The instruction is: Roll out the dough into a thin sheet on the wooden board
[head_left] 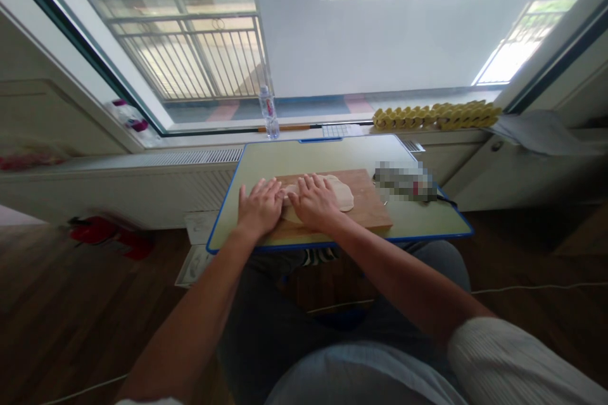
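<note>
A flat, pale sheet of dough [342,193] lies on a wooden cutting board [373,205]. My right hand [314,200] rests palm down on the dough, its fingers stretched forward. Close by on the left, my left hand [262,204] lies over the board's left end and the dough's left edge, fingers extended and slightly apart. Both hands are open. They cover part of the dough, and what lies under the palms is hidden.
The board sits on a small blue-edged table [275,156]. At its right lies a blurred-out object [403,180]. A plastic bottle [268,114] and yellow wavy foam-like strip [434,117] stand on the windowsill. A red fire extinguisher [107,234] is on the floor at left.
</note>
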Demonstrator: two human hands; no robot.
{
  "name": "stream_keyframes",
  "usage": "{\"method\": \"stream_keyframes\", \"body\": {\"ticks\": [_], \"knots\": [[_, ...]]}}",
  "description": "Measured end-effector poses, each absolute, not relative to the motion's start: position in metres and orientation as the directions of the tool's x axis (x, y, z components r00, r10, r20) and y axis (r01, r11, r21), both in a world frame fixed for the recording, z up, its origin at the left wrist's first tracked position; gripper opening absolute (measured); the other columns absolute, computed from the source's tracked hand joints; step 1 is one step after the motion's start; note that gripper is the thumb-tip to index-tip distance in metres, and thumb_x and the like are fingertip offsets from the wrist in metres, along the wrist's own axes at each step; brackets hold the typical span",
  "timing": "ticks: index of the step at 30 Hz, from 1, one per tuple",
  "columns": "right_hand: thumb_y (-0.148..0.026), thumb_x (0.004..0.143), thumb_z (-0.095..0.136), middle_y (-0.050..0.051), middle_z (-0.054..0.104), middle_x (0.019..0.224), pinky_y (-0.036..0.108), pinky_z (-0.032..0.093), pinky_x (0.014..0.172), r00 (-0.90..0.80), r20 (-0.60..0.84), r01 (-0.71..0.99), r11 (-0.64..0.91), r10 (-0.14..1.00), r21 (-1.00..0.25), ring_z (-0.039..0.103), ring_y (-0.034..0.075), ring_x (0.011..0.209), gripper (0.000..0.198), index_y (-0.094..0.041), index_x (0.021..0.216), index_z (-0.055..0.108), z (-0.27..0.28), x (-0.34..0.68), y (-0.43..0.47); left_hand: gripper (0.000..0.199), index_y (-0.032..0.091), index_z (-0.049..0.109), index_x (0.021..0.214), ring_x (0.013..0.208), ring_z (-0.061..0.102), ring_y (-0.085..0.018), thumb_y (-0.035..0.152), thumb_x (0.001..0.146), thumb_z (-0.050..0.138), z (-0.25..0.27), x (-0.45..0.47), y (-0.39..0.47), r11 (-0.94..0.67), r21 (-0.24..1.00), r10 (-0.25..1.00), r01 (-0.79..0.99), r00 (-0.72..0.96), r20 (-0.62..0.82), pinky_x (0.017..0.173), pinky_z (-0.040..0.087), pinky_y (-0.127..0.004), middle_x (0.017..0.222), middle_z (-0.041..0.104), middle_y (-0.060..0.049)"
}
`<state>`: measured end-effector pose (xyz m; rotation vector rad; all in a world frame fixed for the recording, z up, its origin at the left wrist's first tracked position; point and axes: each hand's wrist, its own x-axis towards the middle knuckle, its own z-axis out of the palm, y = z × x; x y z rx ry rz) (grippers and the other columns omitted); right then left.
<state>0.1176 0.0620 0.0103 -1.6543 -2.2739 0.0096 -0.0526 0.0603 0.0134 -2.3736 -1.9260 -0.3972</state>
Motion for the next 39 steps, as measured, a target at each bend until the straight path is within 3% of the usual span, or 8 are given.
{"method": "stream_keyframes", "body": {"ticks": [5, 10, 15, 18, 24, 28, 33, 39], "knots": [[-0.052, 0.110, 0.028, 0.018, 0.047, 0.163, 0.061, 0.030, 0.121, -0.272, 0.177, 0.935, 0.303, 0.946, -0.183, 0.037, 0.039, 0.152, 0.066, -0.010, 0.156, 0.047, 0.019, 0.116, 0.094, 0.056, 0.026, 0.053, 0.154, 0.153, 0.041, -0.033, 0.044, 0.108, 0.027, 0.021, -0.047, 0.092, -0.159, 0.120, 0.980, 0.980, 0.142, 0.143, 0.125, 0.021, -0.070, 0.166, 0.045, -0.008], [-0.051, 0.110, 0.029, 0.019, 0.047, 0.163, 0.055, 0.029, 0.122, -0.292, 0.282, 0.910, 0.356, 0.914, -0.211, 0.041, 0.034, 0.150, 0.065, -0.009, 0.157, 0.046, 0.012, 0.120, 0.047, 0.056, 0.025, 0.054, 0.154, 0.150, 0.046, -0.031, 0.043, 0.109, 0.026, 0.011, -0.051, 0.050, -0.229, 0.123, 0.942, 0.966, 0.188, 0.278, 0.124, 0.025, -0.067, 0.160, 0.053, -0.008], [-0.050, 0.109, 0.036, 0.017, 0.035, 0.170, 0.052, 0.012, 0.131, -0.364, 0.314, 0.853, 0.450, 0.877, -0.266, 0.024, 0.033, 0.160, 0.068, -0.006, 0.160, 0.041, 0.002, 0.129, -0.034, 0.059, 0.021, 0.045, 0.160, 0.152, 0.045, -0.031, 0.046, 0.109, 0.029, -0.008, -0.059, -0.024, -0.289, 0.138, 0.907, 0.947, 0.225, 0.357, 0.125, 0.025, -0.063, 0.161, 0.051, -0.013], [-0.050, 0.109, 0.037, 0.014, 0.032, 0.172, 0.048, 0.009, 0.132, -0.375, 0.332, 0.832, 0.473, 0.865, -0.291, 0.020, 0.030, 0.162, 0.067, -0.008, 0.161, 0.041, -0.001, 0.132, -0.050, 0.060, 0.020, 0.042, 0.162, 0.154, 0.041, -0.032, 0.046, 0.110, 0.028, -0.014, -0.060, -0.038, -0.287, 0.142, 0.904, 0.947, 0.218, 0.369, 0.126, 0.022, -0.063, 0.164, 0.046, -0.015], [-0.053, 0.109, 0.037, 0.016, 0.037, 0.169, 0.051, 0.015, 0.131, -0.328, 0.303, 0.861, 0.415, 0.895, -0.294, 0.026, 0.032, 0.159, 0.069, -0.007, 0.161, 0.040, 0.004, 0.131, 0.008, 0.059, 0.023, 0.047, 0.159, 0.150, 0.046, -0.032, 0.047, 0.109, 0.026, -0.004, -0.057, 0.019, -0.285, 0.126, 0.904, 0.950, 0.223, 0.364, 0.126, 0.019, -0.065, 0.162, 0.050, -0.012], [-0.056, 0.109, 0.031, 0.016, 0.043, 0.166, 0.060, 0.019, 0.128, -0.324, 0.253, 0.885, 0.386, 0.912, -0.259, 0.028, 0.037, 0.158, 0.069, -0.010, 0.158, 0.044, 0.012, 0.130, 0.059, 0.056, 0.029, 0.059, 0.150, 0.149, 0.047, -0.033, 0.047, 0.108, 0.026, 0.007, -0.054, 0.068, -0.282, 0.085, 0.918, 0.956, 0.243, 0.314, 0.123, 0.026, -0.065, 0.160, 0.053, -0.009], [-0.063, 0.108, 0.024, 0.014, 0.043, 0.166, 0.068, 0.020, 0.126, -0.361, 0.186, 0.888, 0.397, 0.914, -0.233, 0.026, 0.041, 0.158, 0.072, -0.017, 0.158, 0.046, 0.019, 0.135, 0.109, 0.060, 0.025, 0.063, 0.146, 0.145, 0.051, -0.034, 0.051, 0.107, 0.026, 0.010, -0.059, 0.108, -0.264, 0.093, 0.928, 0.960, 0.227, 0.295, 0.118, 0.039, -0.059, 0.157, 0.056, -0.012], [-0.066, 0.106, 0.028, 0.015, 0.042, 0.167, 0.070, 0.021, 0.124, -0.453, 0.145, 0.858, 0.474, 0.880, -0.199, 0.024, 0.043, 0.158, 0.073, -0.018, 0.159, 0.046, 0.018, 0.142, 0.145, 0.066, 0.019, 0.066, 0.141, 0.142, 0.054, -0.035, 0.057, 0.107, 0.024, 0.007, -0.080, 0.096, -0.294, 0.095, 0.924, 0.951, 0.257, 0.283, 0.119, 0.038, -0.057, 0.150, 0.063, -0.015]]}}
